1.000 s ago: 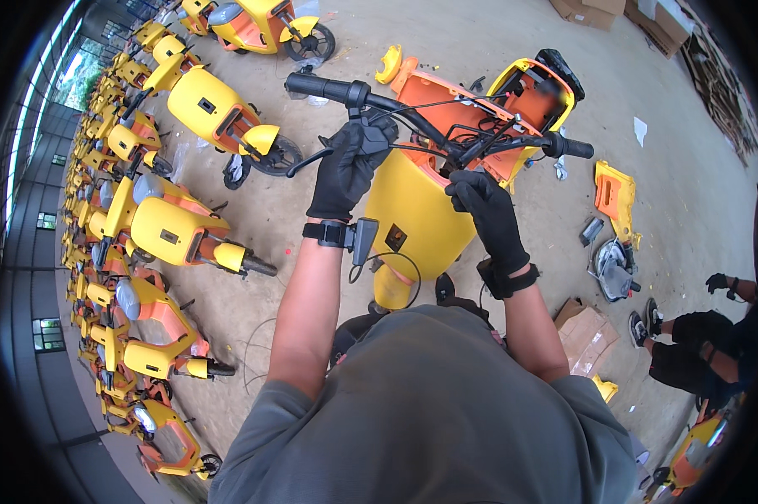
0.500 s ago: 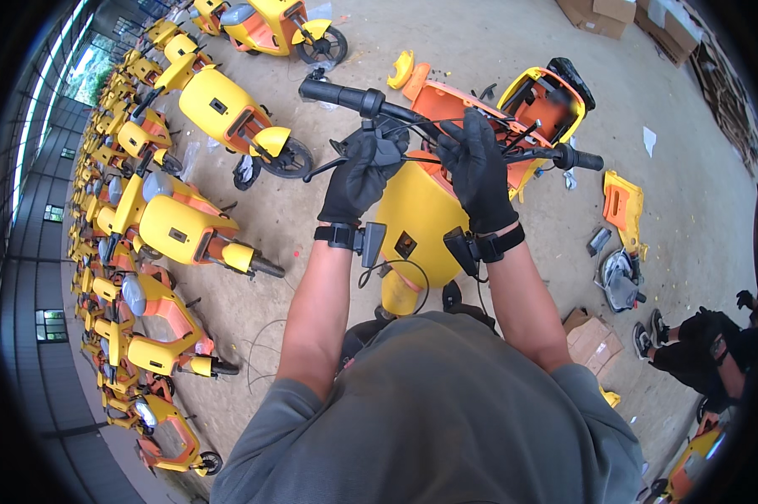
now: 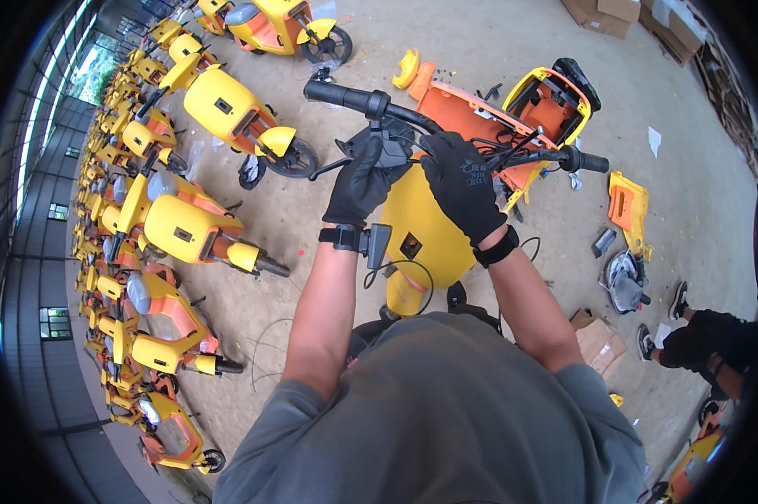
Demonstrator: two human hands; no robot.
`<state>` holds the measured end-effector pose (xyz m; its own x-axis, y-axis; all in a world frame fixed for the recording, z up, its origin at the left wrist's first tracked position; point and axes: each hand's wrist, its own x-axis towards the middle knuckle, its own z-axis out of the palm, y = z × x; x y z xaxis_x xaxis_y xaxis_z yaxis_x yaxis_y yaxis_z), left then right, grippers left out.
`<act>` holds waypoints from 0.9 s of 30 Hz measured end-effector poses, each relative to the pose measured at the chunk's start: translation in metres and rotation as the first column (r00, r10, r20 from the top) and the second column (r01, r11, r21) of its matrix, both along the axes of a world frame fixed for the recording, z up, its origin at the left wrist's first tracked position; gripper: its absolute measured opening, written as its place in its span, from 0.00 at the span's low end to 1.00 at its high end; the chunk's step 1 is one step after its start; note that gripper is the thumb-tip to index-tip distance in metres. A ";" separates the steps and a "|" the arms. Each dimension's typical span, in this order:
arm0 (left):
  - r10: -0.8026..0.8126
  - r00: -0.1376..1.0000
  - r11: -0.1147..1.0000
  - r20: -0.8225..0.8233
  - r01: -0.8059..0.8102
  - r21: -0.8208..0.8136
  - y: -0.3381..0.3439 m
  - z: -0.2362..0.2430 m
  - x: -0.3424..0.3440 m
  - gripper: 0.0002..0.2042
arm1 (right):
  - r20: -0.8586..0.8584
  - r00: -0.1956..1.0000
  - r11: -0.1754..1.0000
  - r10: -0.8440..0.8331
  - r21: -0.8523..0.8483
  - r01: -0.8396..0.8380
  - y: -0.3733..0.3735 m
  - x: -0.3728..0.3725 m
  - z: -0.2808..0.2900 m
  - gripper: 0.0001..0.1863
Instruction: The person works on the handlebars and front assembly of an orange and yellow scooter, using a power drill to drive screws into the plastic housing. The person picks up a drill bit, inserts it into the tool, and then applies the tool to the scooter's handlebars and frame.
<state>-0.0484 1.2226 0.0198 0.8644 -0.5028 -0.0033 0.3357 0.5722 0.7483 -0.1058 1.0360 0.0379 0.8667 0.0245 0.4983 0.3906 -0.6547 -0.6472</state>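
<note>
Both my hands wear black gloves and work close together at the handlebar of a yellow scooter (image 3: 425, 214). My left hand (image 3: 355, 186) is closed around a black brake lever (image 3: 327, 170) below the left handlebar grip (image 3: 343, 95); the lever's tip sticks out to the left. Just right of it, my right hand (image 3: 469, 186) has its fingers pinched together by the lever's inner end, on a thin black cable mostly hidden by the fingers. The right handlebar grip (image 3: 590, 161) is untouched. More black cables (image 3: 513, 153) hang loose near the bar's middle.
Rows of yellow scooters (image 3: 190, 223) stand at the left. Beyond the handlebar is the open orange storage box (image 3: 551, 105). A yellow-orange panel (image 3: 628, 210), a plastic-wrapped part (image 3: 622, 286) and a cardboard box (image 3: 599, 343) lie on the right floor. Another person's legs (image 3: 694, 344) show at the right.
My right hand has turned and moved down and left, closer to my left hand, and the cable stretch between them has shortened. The person at the right has shifted their feet.
</note>
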 end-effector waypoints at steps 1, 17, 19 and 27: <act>0.005 1.000 1.000 -0.003 -0.005 0.016 0.000 0.000 0.003 0.25 | 0.001 1.000 1.000 -0.002 0.002 0.002 0.002 -0.003 -0.006 0.16; 0.005 0.998 0.994 -0.065 0.002 0.109 -0.004 0.002 0.023 0.17 | 0.066 0.992 0.993 -0.111 -0.018 0.113 0.000 -0.004 -0.030 0.15; 0.025 0.997 0.990 -0.069 -0.016 0.137 -0.008 0.007 0.022 0.17 | 0.175 0.976 0.991 -0.130 0.035 0.125 0.002 -0.001 -0.034 0.15; 0.299 0.952 0.932 -0.071 -0.275 0.237 -0.035 0.020 0.011 0.06 | 0.099 0.992 0.995 -0.083 0.066 0.077 -0.003 -0.002 -0.032 0.14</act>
